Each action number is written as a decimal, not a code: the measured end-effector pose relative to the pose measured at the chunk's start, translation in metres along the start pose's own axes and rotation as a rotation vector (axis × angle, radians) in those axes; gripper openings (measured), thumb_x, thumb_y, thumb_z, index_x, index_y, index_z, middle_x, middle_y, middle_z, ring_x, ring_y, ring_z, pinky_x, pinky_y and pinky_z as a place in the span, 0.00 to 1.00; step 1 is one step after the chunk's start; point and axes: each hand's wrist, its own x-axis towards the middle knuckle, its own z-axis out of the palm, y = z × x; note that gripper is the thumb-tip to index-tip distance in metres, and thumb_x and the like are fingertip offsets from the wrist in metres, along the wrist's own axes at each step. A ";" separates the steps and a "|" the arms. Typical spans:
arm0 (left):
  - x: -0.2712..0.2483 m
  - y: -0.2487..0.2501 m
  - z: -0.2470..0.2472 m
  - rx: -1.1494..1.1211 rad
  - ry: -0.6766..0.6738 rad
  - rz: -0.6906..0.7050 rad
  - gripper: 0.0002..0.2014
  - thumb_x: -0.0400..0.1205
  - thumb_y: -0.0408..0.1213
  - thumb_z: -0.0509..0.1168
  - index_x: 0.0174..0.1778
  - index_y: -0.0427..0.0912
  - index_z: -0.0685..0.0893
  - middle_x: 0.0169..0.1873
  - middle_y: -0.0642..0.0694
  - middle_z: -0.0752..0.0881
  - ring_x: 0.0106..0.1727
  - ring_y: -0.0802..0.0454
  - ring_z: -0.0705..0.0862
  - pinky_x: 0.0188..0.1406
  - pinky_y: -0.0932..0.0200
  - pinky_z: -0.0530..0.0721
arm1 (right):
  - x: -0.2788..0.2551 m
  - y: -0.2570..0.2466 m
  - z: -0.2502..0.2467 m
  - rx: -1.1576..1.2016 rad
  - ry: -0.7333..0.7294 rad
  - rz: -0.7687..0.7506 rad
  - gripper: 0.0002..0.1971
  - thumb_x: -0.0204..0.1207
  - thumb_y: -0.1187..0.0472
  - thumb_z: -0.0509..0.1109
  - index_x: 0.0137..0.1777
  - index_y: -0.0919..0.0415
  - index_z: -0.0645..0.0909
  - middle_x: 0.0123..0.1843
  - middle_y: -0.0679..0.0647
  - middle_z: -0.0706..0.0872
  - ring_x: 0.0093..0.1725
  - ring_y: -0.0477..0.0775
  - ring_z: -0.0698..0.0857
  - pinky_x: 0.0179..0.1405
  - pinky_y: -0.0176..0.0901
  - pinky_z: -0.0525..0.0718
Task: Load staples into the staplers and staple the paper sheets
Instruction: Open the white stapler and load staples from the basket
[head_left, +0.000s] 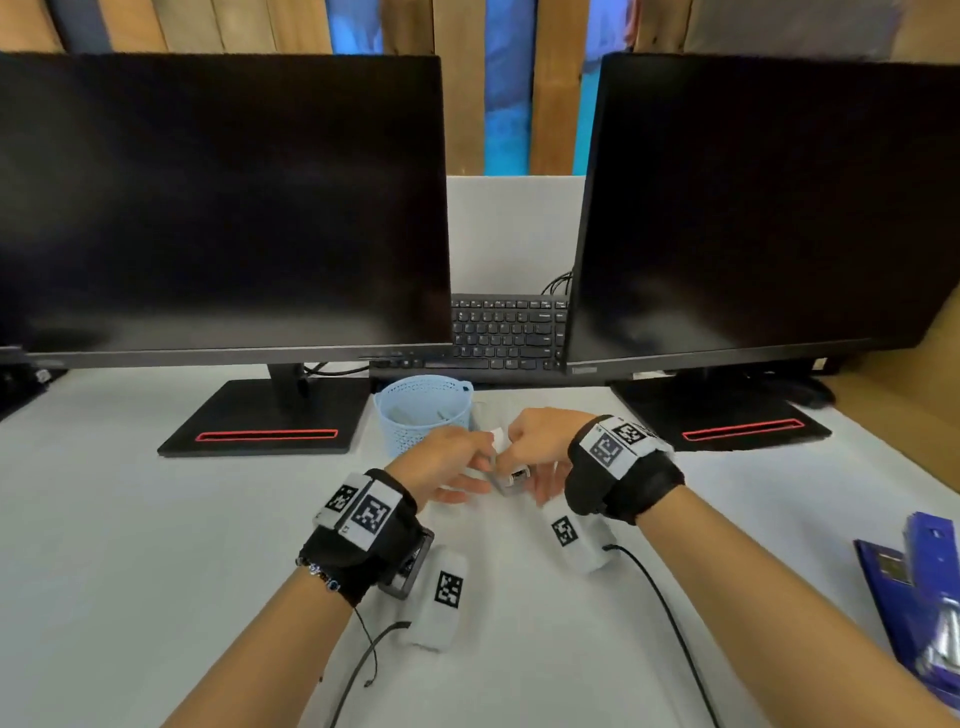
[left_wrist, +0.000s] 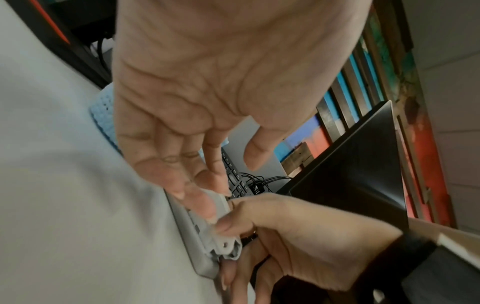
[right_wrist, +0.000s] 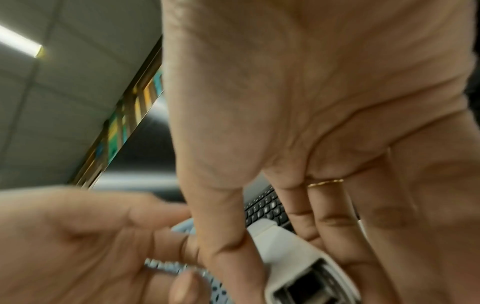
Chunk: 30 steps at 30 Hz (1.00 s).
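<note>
Head view: both hands meet over white table (head_left: 156, 519), just in front of blue basket (head_left: 423, 415). Right hand (head_left: 540, 441) grips white stapler (head_left: 511, 475); left hand (head_left: 447, 467) touches it from left. Monitor bases flank hands; bare table nearer person.

Left wrist view: left fingers (left_wrist: 197, 203) straight, relaxed, tips on stapler (left_wrist: 207, 236) top; right thumb (left_wrist: 228, 224) pinches stapler edge.

Right wrist view: right fingers (right_wrist: 233, 257) curled round stapler (right_wrist: 298, 263), open end toward camera. Left hand (right_wrist: 78, 236) pinches staple strip (right_wrist: 168, 267) just beside it.
</note>
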 end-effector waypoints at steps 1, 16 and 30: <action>0.002 -0.001 0.000 -0.013 0.006 0.007 0.07 0.83 0.45 0.61 0.44 0.48 0.82 0.36 0.54 0.84 0.39 0.55 0.88 0.40 0.61 0.81 | -0.001 0.005 -0.002 0.026 0.011 -0.006 0.09 0.71 0.59 0.74 0.45 0.64 0.81 0.29 0.59 0.88 0.24 0.54 0.88 0.28 0.40 0.86; 0.005 -0.019 -0.006 -0.151 -0.116 -0.024 0.20 0.85 0.51 0.60 0.65 0.40 0.78 0.57 0.39 0.87 0.49 0.44 0.91 0.41 0.51 0.90 | -0.026 0.037 -0.003 0.474 -0.208 -0.129 0.07 0.79 0.65 0.67 0.51 0.69 0.82 0.42 0.67 0.90 0.37 0.60 0.92 0.36 0.40 0.88; 0.004 -0.020 -0.001 -0.355 -0.050 0.281 0.17 0.85 0.50 0.60 0.58 0.42 0.85 0.47 0.47 0.89 0.46 0.52 0.88 0.47 0.55 0.86 | -0.043 0.024 0.016 0.592 -0.118 -0.291 0.17 0.83 0.53 0.64 0.55 0.69 0.84 0.45 0.69 0.91 0.43 0.66 0.92 0.39 0.44 0.90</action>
